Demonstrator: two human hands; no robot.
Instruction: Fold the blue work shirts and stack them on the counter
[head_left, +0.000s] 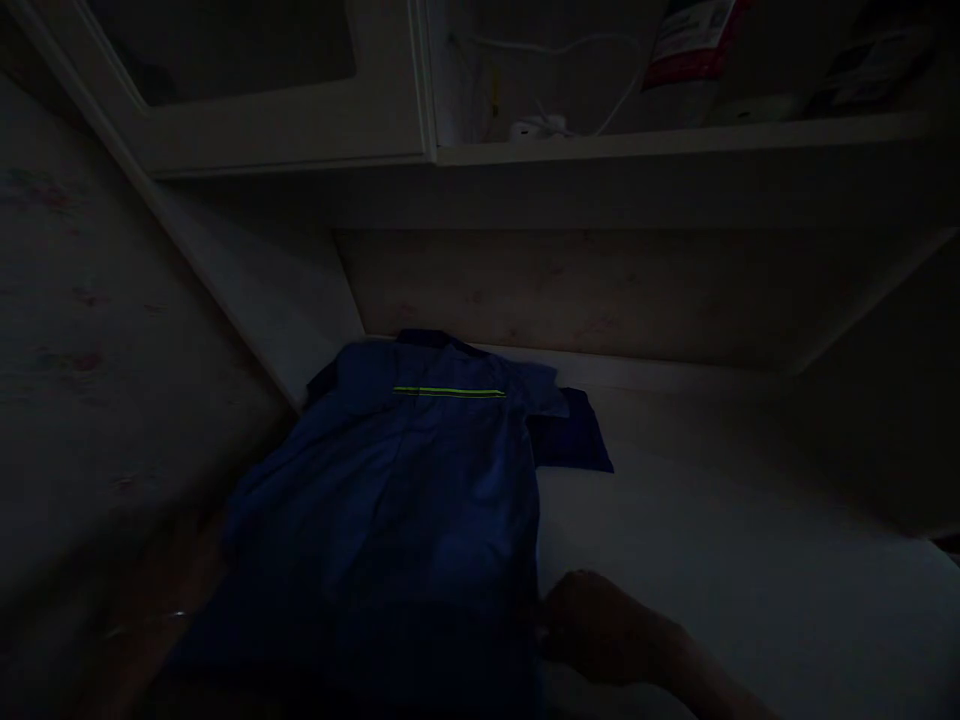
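A blue short-sleeved shirt [420, 500] lies spread on the white surface, its collar towards the back wall. A thin yellow-green stripe crosses its upper part. On the right, my right hand [589, 622] is closed on the shirt's side edge near the bottom. My left hand [180, 565], with a thin bracelet at the wrist, is at the shirt's lower left edge. Darkness and blur hide its fingers. Dark blue folded cloth [576, 435] shows from under the shirt's right sleeve. The picture is very dark, and the hem fades out.
Above the white surface [697, 540] hangs a cabinet with a framed door [285, 135] and an open shelf [675, 138]. On the shelf are a white cable [555, 48], a white plug-like item [536, 128] and a red packet [690, 45]. Flower-patterned wall [82, 360] closes the left side.
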